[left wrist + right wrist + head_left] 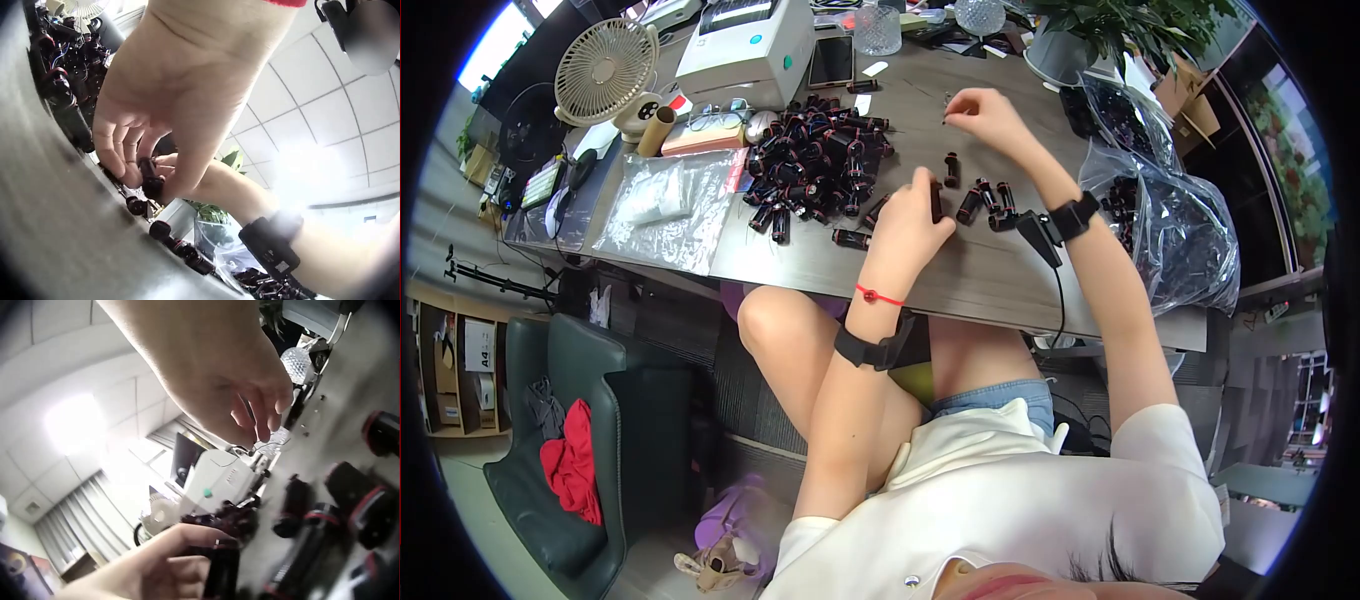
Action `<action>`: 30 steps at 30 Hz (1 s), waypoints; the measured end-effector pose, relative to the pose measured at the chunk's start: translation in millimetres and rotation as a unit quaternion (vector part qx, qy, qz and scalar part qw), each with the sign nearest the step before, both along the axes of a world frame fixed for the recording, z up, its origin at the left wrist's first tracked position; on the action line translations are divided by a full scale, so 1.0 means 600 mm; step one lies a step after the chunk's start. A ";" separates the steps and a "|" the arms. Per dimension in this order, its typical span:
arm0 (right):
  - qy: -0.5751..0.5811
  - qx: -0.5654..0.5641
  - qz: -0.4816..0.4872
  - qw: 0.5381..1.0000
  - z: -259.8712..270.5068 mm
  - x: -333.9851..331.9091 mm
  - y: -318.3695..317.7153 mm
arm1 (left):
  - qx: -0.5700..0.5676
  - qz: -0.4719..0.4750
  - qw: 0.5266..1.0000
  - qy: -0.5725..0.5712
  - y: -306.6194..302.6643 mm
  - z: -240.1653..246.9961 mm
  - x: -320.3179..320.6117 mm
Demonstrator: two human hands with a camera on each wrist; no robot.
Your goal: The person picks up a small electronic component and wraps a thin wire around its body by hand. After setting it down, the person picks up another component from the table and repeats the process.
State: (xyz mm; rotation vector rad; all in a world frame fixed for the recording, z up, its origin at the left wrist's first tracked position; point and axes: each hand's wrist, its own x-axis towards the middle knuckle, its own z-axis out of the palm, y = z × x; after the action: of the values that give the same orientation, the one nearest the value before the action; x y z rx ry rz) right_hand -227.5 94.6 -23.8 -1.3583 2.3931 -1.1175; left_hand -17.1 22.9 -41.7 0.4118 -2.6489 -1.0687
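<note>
My left hand (pixel 905 225) grips a black cylindrical part (pixel 223 569) with its fingers and thumb, close over the table. Beyond it, my right hand (pixel 992 118) pinches a small dark piece with thin wire ends (pixel 250 452) between thumb and fingertips, raised above the tabletop. Between the two hands one black cylinder (pixel 951 170) stands on the table. Several more red-ringed black cylinders (pixel 990 203) lie together below the right forearm. To the left is a large heap of similar cylinders (pixel 815 160), with thin wires showing on some.
A clear plastic bag (pixel 665 205) lies left of the heap, and bags of dark parts (pixel 1170 230) sit at the right edge. Behind are a white printer (pixel 745 50), a phone (pixel 832 62), a fan (pixel 607 70) and a potted plant (pixel 1060 60). A cable (pixel 1060 300) hangs from the right wrist camera.
</note>
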 end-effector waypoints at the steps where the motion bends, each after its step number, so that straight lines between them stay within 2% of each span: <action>1: -0.035 -0.045 -0.003 0.998 0.018 0.002 0.002 | 0.002 0.002 1.000 0.001 -0.003 0.008 0.001; 2: -0.033 -0.044 0.000 0.998 0.035 0.006 0.008 | 0.062 0.005 0.998 0.032 -0.006 0.018 0.001; 4: -0.168 -0.104 0.015 0.980 0.097 0.065 0.022 | 0.177 0.015 0.980 0.094 -0.012 0.039 0.002; 5: -0.167 -0.105 0.021 0.980 0.110 0.080 0.024 | 0.175 0.020 0.980 0.097 -0.015 0.039 -0.001; 8: -0.276 -0.183 0.131 0.934 0.131 0.117 0.028 | 0.405 -0.007 0.879 0.250 -0.016 0.035 -0.005; 9: -0.277 -0.182 0.138 0.933 0.133 0.126 0.029 | 0.402 -0.002 0.880 0.254 -0.020 0.036 -0.002; 12: -0.305 -0.186 0.187 0.915 0.136 0.149 0.033 | 0.586 -0.026 0.756 0.290 -0.027 0.052 0.008; 17: -0.361 -0.182 0.190 0.895 0.146 0.167 0.047 | 0.565 0.014 0.754 0.334 -0.022 0.071 0.010; 20: -0.371 -0.186 0.195 0.888 0.135 0.162 0.048 | 0.532 -0.023 0.795 0.292 -0.033 0.065 0.018; 21: -0.377 -0.183 0.195 0.887 0.129 0.162 0.046 | 0.534 -0.018 0.794 0.289 -0.030 0.063 0.018; 24: -0.289 -0.167 0.155 0.930 0.110 0.168 0.032 | 0.594 0.066 0.753 0.276 -0.018 0.065 0.012; 25: -0.292 -0.166 0.156 0.929 0.104 0.171 0.029 | 0.595 0.068 0.752 0.275 -0.018 0.057 0.007; 28: -0.167 -0.139 0.103 0.971 0.087 0.186 0.019 | 0.655 0.071 0.695 0.290 -0.024 0.025 -0.004; 29: -0.169 -0.138 0.105 0.970 0.085 0.190 0.018 | 0.654 0.074 0.694 0.290 -0.025 0.024 -0.006; 30: -0.121 -0.142 0.107 0.977 0.084 0.194 0.017 | 0.646 0.084 0.700 0.293 -0.025 0.024 -0.008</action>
State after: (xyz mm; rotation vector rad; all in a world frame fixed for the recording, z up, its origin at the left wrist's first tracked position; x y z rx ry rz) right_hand -111.4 105.1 26.5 -1.4245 1.9226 -1.5063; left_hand -22.0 7.9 -27.4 0.3994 -0.9340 -2.3312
